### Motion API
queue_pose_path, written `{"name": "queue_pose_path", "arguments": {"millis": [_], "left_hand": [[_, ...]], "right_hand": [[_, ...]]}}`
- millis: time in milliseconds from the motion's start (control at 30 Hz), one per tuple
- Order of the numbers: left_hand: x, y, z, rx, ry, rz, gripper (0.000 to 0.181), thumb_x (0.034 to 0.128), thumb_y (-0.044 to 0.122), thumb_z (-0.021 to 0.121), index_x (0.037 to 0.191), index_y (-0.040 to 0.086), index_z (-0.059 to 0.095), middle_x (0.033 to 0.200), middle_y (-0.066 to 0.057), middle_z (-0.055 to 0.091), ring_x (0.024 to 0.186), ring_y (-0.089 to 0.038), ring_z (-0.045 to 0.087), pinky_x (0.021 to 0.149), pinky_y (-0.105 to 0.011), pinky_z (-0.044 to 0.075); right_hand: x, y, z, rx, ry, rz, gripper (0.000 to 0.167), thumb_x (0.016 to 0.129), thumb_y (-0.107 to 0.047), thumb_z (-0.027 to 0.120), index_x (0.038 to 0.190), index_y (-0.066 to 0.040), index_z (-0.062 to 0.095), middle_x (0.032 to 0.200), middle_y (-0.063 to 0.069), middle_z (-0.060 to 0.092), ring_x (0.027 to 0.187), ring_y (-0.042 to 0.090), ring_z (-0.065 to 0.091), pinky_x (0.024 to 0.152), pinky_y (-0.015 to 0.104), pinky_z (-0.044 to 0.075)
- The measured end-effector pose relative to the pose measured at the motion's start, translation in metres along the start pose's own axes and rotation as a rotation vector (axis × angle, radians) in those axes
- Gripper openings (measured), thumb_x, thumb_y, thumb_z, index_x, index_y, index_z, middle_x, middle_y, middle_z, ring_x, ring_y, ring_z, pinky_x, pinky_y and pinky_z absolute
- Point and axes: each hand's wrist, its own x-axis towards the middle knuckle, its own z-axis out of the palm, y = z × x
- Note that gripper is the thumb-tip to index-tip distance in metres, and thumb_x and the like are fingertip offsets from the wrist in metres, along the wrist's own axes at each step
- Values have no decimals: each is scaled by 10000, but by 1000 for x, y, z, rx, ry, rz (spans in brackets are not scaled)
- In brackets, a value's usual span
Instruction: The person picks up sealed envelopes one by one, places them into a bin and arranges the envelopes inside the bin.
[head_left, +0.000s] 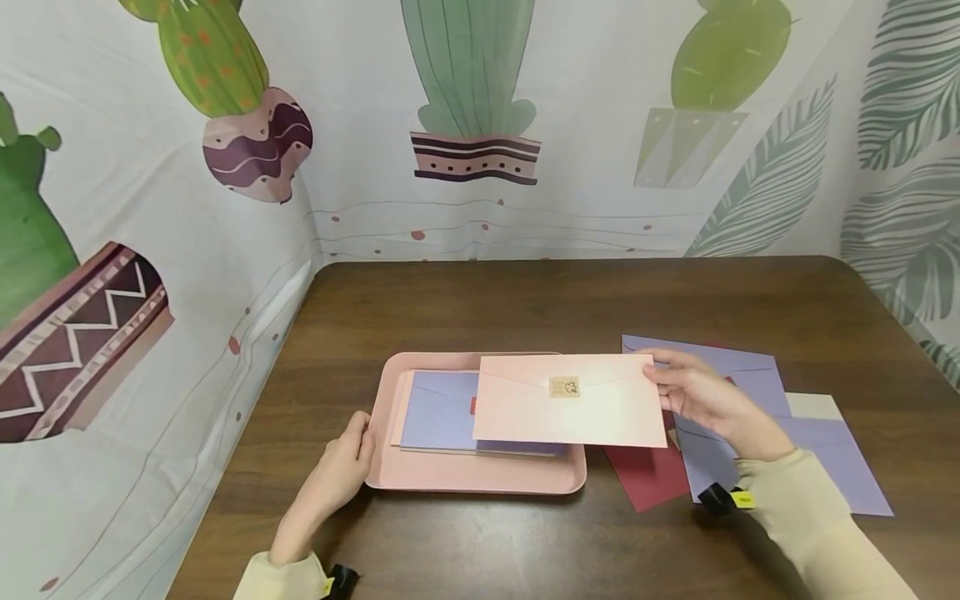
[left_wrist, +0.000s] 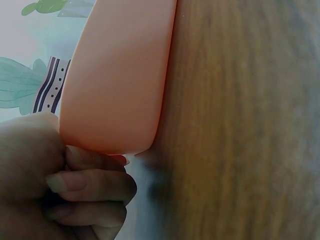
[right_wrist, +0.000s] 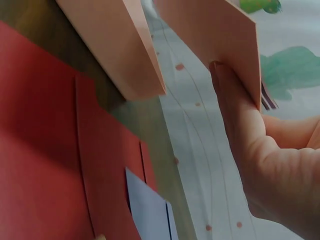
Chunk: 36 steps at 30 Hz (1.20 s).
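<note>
A pale pink envelope (head_left: pixel 517 408) with a small tan sticker on its flap is pinched at its right edge by my right hand (head_left: pixel 697 396). It is held over the right part of a pink tray (head_left: pixel 472 477). In the right wrist view the thumb presses on one face of the envelope (right_wrist: pixel 220 30). At the tray's left end, my left hand (head_left: pixel 341 462) grips the rim. The left wrist view shows its curled fingers (left_wrist: pixel 95 185) at the tray's corner. Inside the tray lies a lavender envelope (head_left: pixel 435 412) on top of other envelopes, partly hidden.
Right of the tray, lavender envelopes (head_left: pixel 832 458), a red envelope (head_left: pixel 645 479) and a cream one (head_left: pixel 813 406) overlap in a loose pile, partly under the right arm. All stand on a brown wooden table (head_left: pixel 480 300). A cactus-print cloth (head_left: pixel 585 225) hangs behind.
</note>
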Motion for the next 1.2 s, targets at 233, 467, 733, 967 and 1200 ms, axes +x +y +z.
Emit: {"name": "queue_pose_path", "arguments": {"millis": [233,467,733,967,1200], "left_hand": [[1,-1,1,0,-17,-5,115,1020,132,385,1069,64,464,701,-46,463,656,-189,495,572,-320,402],[1,-1,0,-18,-39,-11,118,1029,139,370,1064,73,461,683,-26,414,628,-174,469,554,-308,379],[0,-2,0,0,-15,0,101,1018,134,384,1052,82,463,696,-40,456,678,-204,510,585,-334,411],[0,0,-1,-2,-35,-15,112,1021,135,378,1069,71,456,701,-42,441,662,-195,498,575,-325,403],[0,1,-1,-2,-34,-22,110,1025,141,378,1071,75,453,706,-38,435,665,-192,498,574,-318,399]], "right_hand": [[16,4,22,-29,37,64,245,1015,-30,401,1239,-46,497,1057,0,695,913,121,685,802,257,547],[32,8,43,-30,50,86,265,1013,-16,386,1268,19,449,1056,-9,679,917,108,673,810,261,542],[44,17,57,-17,66,119,355,1004,9,358,1335,132,325,1025,-20,678,914,96,665,818,245,535],[49,24,64,-5,44,110,378,995,23,340,1343,156,272,1021,-18,675,928,103,661,844,264,531],[57,27,72,9,6,92,477,995,28,314,1407,206,150,1075,-4,642,987,91,636,881,248,512]]}}
